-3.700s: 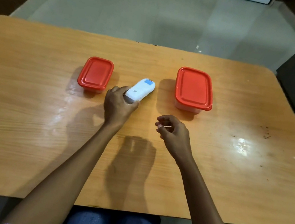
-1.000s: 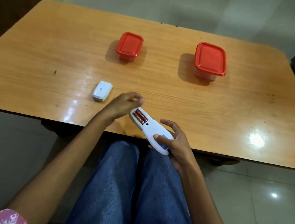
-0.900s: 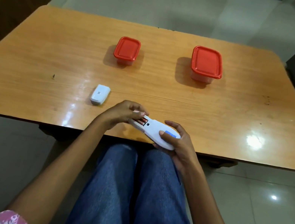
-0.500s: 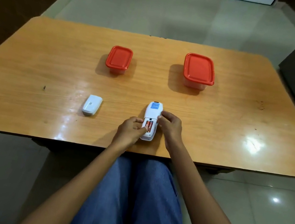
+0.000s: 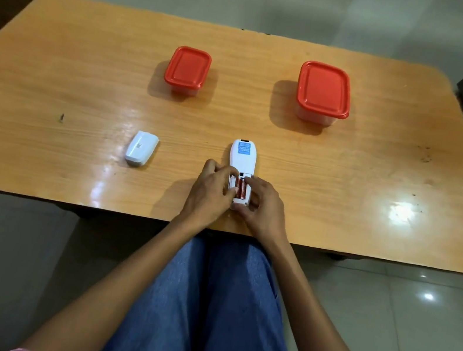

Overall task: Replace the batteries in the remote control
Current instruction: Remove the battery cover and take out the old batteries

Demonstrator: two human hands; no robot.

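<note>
At centre frame, a white remote (image 5: pixel 242 158) lies back-up on the worktop (image 5: pixel 56 76); left hand (image 5: pixel 211 193) and right hand (image 5: pixel 261 208) pinch its exposed batteries (image 5: pixel 239 187). Its cover (image 5: pixel 141 148) lies to the left.

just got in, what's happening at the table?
A person is swapping the batteries in a white remote, which lies face down on the table with its compartment open. Both hands are at the compartment: the left hand and right hand have fingertips on the two batteries, which sit in their slots. The cover lies apart to the left. Two red-lidded boxes, a small one and a larger one, stand closed farther back.
</note>
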